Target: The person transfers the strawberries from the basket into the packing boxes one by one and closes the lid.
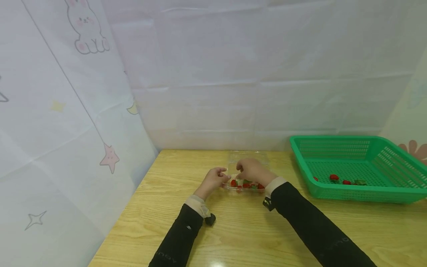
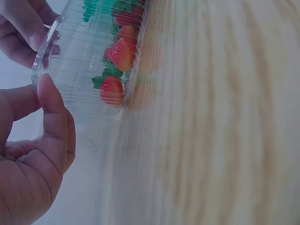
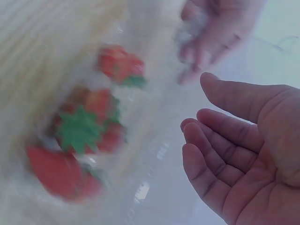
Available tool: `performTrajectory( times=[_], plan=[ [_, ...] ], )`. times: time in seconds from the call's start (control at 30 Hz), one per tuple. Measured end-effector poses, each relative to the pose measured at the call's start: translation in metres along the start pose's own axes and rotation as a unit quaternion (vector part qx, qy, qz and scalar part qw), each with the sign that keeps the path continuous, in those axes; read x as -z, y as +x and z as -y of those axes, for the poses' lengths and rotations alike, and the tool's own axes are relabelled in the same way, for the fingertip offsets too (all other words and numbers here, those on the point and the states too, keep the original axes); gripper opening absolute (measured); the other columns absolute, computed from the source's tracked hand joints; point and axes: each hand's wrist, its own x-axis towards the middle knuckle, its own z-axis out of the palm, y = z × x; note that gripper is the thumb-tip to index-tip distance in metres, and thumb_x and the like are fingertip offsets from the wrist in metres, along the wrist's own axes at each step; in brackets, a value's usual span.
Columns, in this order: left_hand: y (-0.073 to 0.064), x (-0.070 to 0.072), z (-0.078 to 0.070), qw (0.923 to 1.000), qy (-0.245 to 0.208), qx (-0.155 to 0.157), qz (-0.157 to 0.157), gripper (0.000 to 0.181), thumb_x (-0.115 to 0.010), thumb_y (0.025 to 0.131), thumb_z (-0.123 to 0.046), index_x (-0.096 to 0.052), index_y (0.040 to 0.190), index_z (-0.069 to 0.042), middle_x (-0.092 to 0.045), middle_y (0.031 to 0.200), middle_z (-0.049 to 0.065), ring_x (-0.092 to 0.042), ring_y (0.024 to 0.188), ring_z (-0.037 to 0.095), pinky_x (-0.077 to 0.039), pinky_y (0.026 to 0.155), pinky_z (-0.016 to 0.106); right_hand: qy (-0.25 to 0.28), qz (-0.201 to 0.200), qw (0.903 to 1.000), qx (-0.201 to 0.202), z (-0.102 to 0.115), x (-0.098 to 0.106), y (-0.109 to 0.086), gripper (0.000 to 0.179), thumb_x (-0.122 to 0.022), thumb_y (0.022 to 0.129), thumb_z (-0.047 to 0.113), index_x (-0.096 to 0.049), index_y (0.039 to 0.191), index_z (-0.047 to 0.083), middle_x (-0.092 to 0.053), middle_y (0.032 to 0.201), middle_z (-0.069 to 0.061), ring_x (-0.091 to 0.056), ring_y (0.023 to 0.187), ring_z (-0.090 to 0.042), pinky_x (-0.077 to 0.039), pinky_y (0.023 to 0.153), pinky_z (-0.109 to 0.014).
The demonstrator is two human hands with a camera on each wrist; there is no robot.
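Observation:
A clear plastic clamshell box [image 1: 243, 188] stands on the table with its lid [image 1: 248, 155] raised at the back. Several strawberries [image 2: 111, 90] with green leaf caps lie along its near side. My left hand [image 1: 214, 181] is at the box's left end, and in the left wrist view thumb and forefinger pinch its rim. Above the box is my right hand [image 1: 252, 170], hiding part of its inside. The right wrist view shows that hand's fingers [image 3: 206, 173] loosely bent with nothing in them, while the strawberries [image 3: 79, 129] below look blurred.
A green plastic basket [image 1: 360, 193] is on the right of the wooden table [image 1: 160, 222], with a few strawberries [image 1: 334, 177] near its front wall. A pale patterned sheet [image 1: 213, 74] hangs behind the table and along its left side.

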Motion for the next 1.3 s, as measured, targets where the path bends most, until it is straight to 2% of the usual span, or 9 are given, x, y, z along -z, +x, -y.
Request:
performTrajectory(
  times=[0.1, 0.23, 0.4, 0.63, 0.97, 1.17, 1.3],
  plan=[
    [-0.001, 0.000, -0.001, 1.0000, -0.001, 0.002, -0.001, 0.051, -0.065, 0.095, -0.007, -0.045, 0.139, 0.008, -0.059, 0.094, 0.012, -0.062, 0.076, 0.018, -0.059, 0.071, 0.040, -0.006, -0.024, 0.9996, 0.011, -0.004, 0.015, -0.006, 0.029, -0.077, 0.086, 0.017, -0.068, 0.107, 0.000, -0.065, 0.095, -0.009, -0.061, 0.087, -0.025, -0.053, 0.077, -0.041],
    [0.000, -0.001, -0.001, 1.0000, 0.002, 0.005, -0.003, 0.050, -0.063, 0.095, -0.004, -0.043, 0.139, 0.010, -0.059, 0.093, 0.012, -0.061, 0.072, 0.018, -0.058, 0.073, 0.044, 0.017, -0.053, 0.9981, 0.025, -0.010, 0.040, -0.019, 0.029, -0.074, 0.087, 0.012, -0.065, 0.107, -0.007, -0.065, 0.099, -0.018, -0.061, 0.092, -0.033, -0.053, 0.080, -0.045],
    [0.002, -0.001, 0.000, 1.0000, 0.005, 0.008, -0.001, 0.050, -0.061, 0.096, -0.001, -0.041, 0.140, 0.012, -0.059, 0.094, 0.013, -0.062, 0.073, 0.022, -0.057, 0.074, 0.048, 0.023, -0.070, 0.9971, 0.021, -0.024, 0.073, -0.044, 0.035, -0.070, 0.090, 0.012, -0.061, 0.113, -0.012, -0.063, 0.105, -0.024, -0.060, 0.098, -0.038, -0.051, 0.084, -0.050],
    [0.004, -0.001, 0.002, 1.0000, 0.003, 0.002, -0.001, 0.051, -0.065, 0.095, -0.007, -0.044, 0.140, 0.007, -0.059, 0.095, 0.012, -0.062, 0.073, 0.018, -0.059, 0.069, 0.037, -0.005, -0.097, 0.9951, -0.019, -0.056, 0.104, -0.085, 0.040, -0.069, 0.092, 0.021, -0.061, 0.118, -0.008, -0.064, 0.108, -0.022, -0.060, 0.099, -0.037, -0.052, 0.080, -0.050],
    [0.003, 0.000, 0.001, 0.9999, 0.010, 0.002, -0.010, 0.050, -0.064, 0.095, -0.006, -0.045, 0.139, 0.008, -0.060, 0.093, 0.011, -0.063, 0.076, 0.021, -0.059, 0.068, 0.034, -0.017, -0.101, 0.9920, -0.074, -0.103, 0.112, -0.124, 0.050, -0.064, 0.095, 0.028, -0.057, 0.123, -0.013, -0.059, 0.114, -0.032, -0.055, 0.103, -0.046, -0.050, 0.078, -0.055],
    [0.001, 0.001, 0.001, 0.9998, 0.015, 0.003, -0.012, 0.050, -0.065, 0.095, -0.008, -0.045, 0.139, 0.008, -0.060, 0.092, 0.011, -0.063, 0.075, 0.022, -0.059, 0.069, 0.035, -0.025, -0.091, 0.9913, -0.092, -0.128, 0.108, -0.136, 0.047, -0.065, 0.094, 0.022, -0.057, 0.119, -0.017, -0.060, 0.108, -0.033, -0.059, 0.092, -0.044, -0.052, 0.070, -0.051],
    [0.002, 0.002, 0.001, 0.9998, 0.014, 0.004, -0.013, 0.051, -0.065, 0.095, -0.009, -0.045, 0.139, 0.007, -0.059, 0.092, 0.011, -0.063, 0.073, 0.022, -0.059, 0.069, 0.035, -0.016, -0.063, 0.9925, -0.104, -0.146, 0.103, -0.136, 0.047, -0.067, 0.092, 0.020, -0.057, 0.117, -0.018, -0.059, 0.106, -0.034, -0.061, 0.084, -0.040, -0.052, 0.066, -0.048]
  ],
)
